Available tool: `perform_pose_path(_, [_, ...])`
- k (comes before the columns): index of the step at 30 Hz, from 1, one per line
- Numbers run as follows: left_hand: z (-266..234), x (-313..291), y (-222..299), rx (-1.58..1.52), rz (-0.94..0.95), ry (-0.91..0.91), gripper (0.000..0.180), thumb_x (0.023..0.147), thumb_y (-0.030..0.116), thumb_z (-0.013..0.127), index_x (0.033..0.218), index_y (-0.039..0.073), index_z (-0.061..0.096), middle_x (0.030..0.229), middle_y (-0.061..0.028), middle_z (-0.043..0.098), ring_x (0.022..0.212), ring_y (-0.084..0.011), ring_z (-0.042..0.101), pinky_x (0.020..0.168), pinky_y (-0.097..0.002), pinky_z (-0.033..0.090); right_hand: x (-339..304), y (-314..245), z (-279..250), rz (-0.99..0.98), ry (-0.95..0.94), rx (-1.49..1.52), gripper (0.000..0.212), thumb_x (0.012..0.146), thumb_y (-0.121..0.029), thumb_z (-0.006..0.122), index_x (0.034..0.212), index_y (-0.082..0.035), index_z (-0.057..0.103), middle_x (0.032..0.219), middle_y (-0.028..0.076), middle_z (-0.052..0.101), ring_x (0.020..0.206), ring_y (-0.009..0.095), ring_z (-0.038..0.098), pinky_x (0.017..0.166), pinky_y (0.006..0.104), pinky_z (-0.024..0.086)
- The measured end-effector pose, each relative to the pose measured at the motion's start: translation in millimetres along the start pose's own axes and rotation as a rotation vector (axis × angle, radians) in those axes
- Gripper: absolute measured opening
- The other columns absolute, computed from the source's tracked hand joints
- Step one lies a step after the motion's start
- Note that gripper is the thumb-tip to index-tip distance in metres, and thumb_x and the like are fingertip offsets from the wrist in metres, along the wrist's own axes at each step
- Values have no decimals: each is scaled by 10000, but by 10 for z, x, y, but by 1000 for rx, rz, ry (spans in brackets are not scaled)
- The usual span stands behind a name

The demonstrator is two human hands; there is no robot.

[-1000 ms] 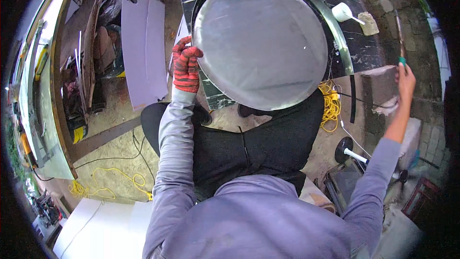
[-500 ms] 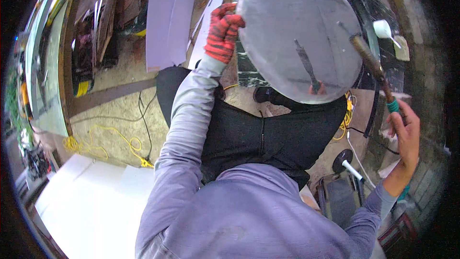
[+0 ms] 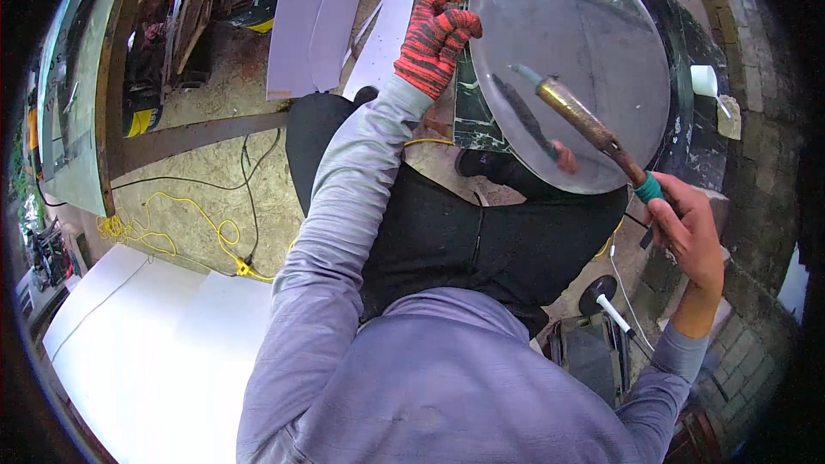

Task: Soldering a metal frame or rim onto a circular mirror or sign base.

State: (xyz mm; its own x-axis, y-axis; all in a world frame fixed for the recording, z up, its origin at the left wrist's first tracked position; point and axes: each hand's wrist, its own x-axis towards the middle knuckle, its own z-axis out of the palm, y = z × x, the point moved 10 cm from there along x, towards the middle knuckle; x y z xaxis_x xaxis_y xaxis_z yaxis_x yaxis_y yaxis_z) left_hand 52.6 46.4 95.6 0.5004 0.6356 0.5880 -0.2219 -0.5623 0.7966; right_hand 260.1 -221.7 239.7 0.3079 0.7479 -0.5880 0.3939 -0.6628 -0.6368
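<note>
- Seated worker, seen from where I stand: round glossy disc (image 3: 601,43) in front of the lap, beyond the knees, face toward the torso, over a black-and-white marbled slab (image 3: 481,125). Apparently tilted; what bears its lower rim, I cannot tell.
- Left hand (image 3: 436,41), gloved red and black: fingers curled in and clamped on the disc's left rim.
- Right hand (image 3: 687,223), bare: wrapped around the green-bound end of a long brownish tool (image 3: 593,131), its narrow tip over the face, pointing up and left.
- Contact: reflection of tool and hand shows in the disc, offset to the left; I read the tool as apart from the surface.
- Step in hand, my judgement: positioning the tool over the face while the left hand steadies the rim.
- Next move, judged: calls for a firm left hold and a controlled tip; a careless approach could mark the glossy face or tip the disc.
- Edges: lower rim comes just beside the dark-trousered right leg (image 3: 559,241); little slack there.
- Right of the disc: white cup-like vessel (image 3: 704,80) and a pale block (image 3: 729,118), near the slab's far side; a wide backswing could meet them.
- Room: handiest space for the tool is above the lap. Floor at left is crossed by a yellow cord (image 3: 225,245).
</note>
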Motion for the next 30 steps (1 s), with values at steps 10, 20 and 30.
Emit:
perform_pose_path(10, [5,-104,-507,-277,-306,47,198,1048,274,594,1100,114,698,1340,-125,533,1050,-200,619,935,-366,516,136,-76,227,-18,-58,-88,314,1017,-170,626,1241,49,646,758,21,634,590,55,527,524,250,436])
perform_pose_path(20, [-27,-53,-222,-101,-83,80,178,1055,216,568,1105,77,666,1215,-124,582,935,-180,642,912,-360,517,163,-194,329,-128,-87,-136,350,995,-144,623,1286,50,630,755,60,623,607,93,560,555,283,478])
perform_pose_path(30, [-35,-58,-252,-103,-125,59,187,1054,222,561,1107,81,673,1231,-126,580,992,-199,639,950,-375,501,179,-176,354,-135,-79,-105,346,997,-136,622,1281,61,635,748,52,618,585,89,549,534,276,478])
